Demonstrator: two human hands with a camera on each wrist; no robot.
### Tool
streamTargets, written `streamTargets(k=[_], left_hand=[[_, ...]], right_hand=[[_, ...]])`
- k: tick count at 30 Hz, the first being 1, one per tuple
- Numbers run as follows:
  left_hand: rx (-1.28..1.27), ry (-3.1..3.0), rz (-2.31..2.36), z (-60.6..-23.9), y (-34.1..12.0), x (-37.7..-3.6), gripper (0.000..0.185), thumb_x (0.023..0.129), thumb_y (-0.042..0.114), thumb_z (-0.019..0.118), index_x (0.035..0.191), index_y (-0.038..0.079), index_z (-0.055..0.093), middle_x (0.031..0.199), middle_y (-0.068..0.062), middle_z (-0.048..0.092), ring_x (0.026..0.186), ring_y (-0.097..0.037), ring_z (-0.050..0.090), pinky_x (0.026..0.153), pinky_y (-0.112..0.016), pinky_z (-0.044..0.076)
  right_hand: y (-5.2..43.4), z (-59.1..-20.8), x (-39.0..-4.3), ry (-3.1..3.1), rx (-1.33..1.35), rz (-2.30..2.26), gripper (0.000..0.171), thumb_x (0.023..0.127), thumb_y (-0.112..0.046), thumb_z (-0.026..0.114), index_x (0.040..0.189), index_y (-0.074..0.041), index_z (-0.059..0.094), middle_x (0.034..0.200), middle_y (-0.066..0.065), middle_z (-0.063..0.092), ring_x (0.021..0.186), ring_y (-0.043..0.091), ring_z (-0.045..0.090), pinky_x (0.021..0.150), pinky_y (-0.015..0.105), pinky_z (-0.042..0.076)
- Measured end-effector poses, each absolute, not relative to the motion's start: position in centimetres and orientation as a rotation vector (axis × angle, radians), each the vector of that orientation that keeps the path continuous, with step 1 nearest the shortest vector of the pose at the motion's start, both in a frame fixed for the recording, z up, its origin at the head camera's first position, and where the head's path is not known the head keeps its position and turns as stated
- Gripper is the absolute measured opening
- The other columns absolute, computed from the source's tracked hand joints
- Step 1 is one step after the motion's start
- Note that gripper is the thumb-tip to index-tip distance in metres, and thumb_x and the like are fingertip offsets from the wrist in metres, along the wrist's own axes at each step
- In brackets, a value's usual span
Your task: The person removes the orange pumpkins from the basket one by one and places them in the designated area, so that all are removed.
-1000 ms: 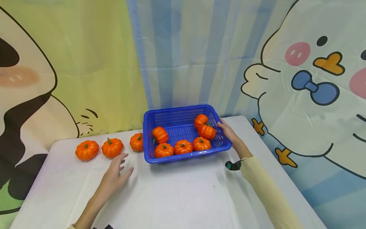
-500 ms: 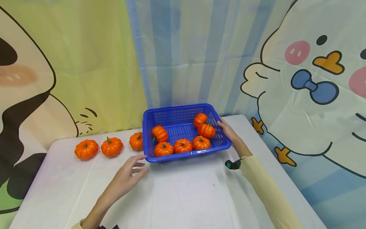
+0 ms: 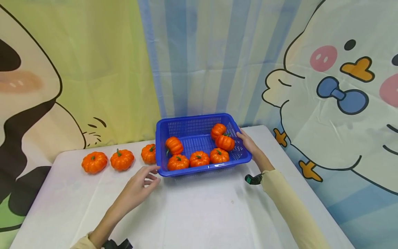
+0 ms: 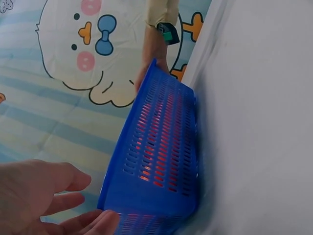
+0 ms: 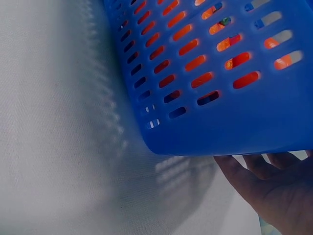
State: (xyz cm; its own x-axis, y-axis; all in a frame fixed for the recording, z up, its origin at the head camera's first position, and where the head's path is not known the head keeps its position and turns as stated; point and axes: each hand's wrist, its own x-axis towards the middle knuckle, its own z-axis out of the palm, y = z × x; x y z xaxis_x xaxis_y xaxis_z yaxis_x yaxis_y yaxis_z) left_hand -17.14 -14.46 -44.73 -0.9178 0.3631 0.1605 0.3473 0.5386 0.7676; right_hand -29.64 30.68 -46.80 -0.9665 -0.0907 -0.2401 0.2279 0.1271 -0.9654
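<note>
Blue perforated plastic basket (image 3: 202, 143) sits toward the far middle of the desk (image 3: 199, 214), which is covered in white cloth. Six orange toy pumpkins (image 3: 199, 158) lie inside it: three along the near wall, one at the left, two stacked at the far right corner. Their colour shows through the wall slots in both wrist views.

Right hand (image 3: 248, 143) lies against the basket's right rim and outer wall. In the right wrist view its fingers (image 5: 254, 171) reach under the lower edge of that wall, a hold suited to steadying or lifting that side. How firmly they curl round the rim cannot be told.

Left hand (image 3: 140, 185) is at the near left corner of the basket, fingers spread and loosely bent, tips at or just short of the rim. The left wrist view shows the palm (image 4: 34, 196) facing the corner with nothing clamped; this grip is apart.

Three more pumpkins (image 3: 122, 159) stand in a row on the desk left of the basket, the nearest one just beside its left wall.
</note>
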Motion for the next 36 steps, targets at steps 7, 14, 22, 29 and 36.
streamTargets(k=[7,14,22,29,36], left_hand=[[0.704,2.788,1.261,-43.7,-13.6,-17.8,0.032,0.092,0.018,0.066,0.123,0.008,0.061,0.107,-0.002,0.065,0.092,-0.013,0.063,0.074,-0.019,0.056],[0.881,2.691,1.207,-41.3,-9.7,-20.1,0.032,0.094,0.026,0.064,0.122,0.01,0.062,0.107,0.001,0.068,0.093,-0.01,0.063,0.081,-0.024,0.056],[0.893,2.478,1.154,-37.9,-0.4,-28.4,0.035,0.097,0.035,0.056,0.127,0.017,0.06,0.122,-0.005,0.064,0.11,-0.022,0.061,0.092,-0.039,0.052],[0.79,2.421,1.003,-40.3,7.5,-34.4,0.049,0.098,0.038,0.053,0.139,0.012,0.052,0.14,-0.013,0.054,0.115,-0.031,0.06,0.094,-0.043,0.053],[0.711,2.492,0.809,-42.9,10.8,-34.1,0.066,0.091,0.055,0.057,0.141,0.013,0.05,0.146,-0.013,0.048,0.132,-0.03,0.047,0.108,-0.045,0.044]], right_hand=[[30.9,-46.7,-29.5,2.208,0.155,-1.883,0.058,0.106,-0.037,0.03,0.156,-0.032,0.002,0.164,0.011,0.012,0.148,0.038,0.02,0.122,0.054,0.016],[31.3,-46.8,-29.2,2.226,0.151,-1.871,0.058,0.106,-0.037,0.029,0.156,-0.031,0.002,0.164,0.012,0.013,0.148,0.039,0.022,0.121,0.054,0.018],[31.6,-46.2,-29.3,2.235,0.159,-1.874,0.057,0.106,-0.037,0.03,0.157,-0.03,0.004,0.163,0.012,0.015,0.147,0.038,0.024,0.12,0.054,0.021],[31.0,-46.4,-29.7,2.205,0.118,-1.916,0.057,0.106,-0.034,0.03,0.157,-0.029,0.005,0.163,0.013,0.016,0.147,0.038,0.025,0.122,0.052,0.019],[30.5,-46.6,-29.7,2.215,0.125,-1.89,0.056,0.106,-0.036,0.029,0.157,-0.03,0.005,0.163,0.012,0.018,0.145,0.039,0.029,0.12,0.053,0.023]])
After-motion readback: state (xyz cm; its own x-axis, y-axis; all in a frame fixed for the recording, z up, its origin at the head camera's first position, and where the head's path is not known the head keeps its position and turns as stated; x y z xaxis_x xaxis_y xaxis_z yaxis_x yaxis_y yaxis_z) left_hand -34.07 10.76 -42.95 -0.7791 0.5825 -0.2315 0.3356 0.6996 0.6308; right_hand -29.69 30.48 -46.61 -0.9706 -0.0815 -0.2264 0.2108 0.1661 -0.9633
